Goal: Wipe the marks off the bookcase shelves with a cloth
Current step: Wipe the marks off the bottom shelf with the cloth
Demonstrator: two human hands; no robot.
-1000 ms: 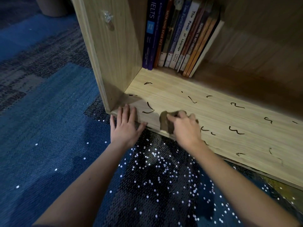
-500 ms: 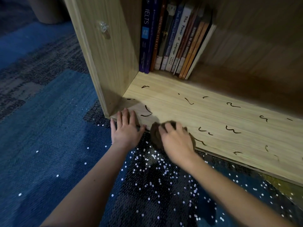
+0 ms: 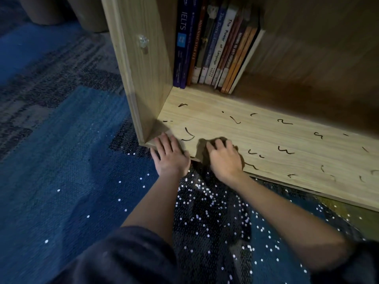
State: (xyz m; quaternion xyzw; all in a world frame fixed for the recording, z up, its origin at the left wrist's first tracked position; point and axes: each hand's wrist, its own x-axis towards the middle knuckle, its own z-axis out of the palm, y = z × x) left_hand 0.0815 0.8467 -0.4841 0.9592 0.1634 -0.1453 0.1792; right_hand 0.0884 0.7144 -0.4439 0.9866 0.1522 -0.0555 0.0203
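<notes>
Right hand [image 3: 224, 160]: fingers curled on cloth [image 3: 202, 149] | left hand [image 3: 170, 156]: fingers flat on shelf [image 3: 266, 136] | risk: bunched cloth may smear marks [image 3: 286, 150]

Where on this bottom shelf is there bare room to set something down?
The widest bare stretch is the shelf right of the books, back to the rear panel. A narrower strip lies between the books and the hands. The front left corner is crowded: left hand flat on the edge, right hand on the cloth.
</notes>
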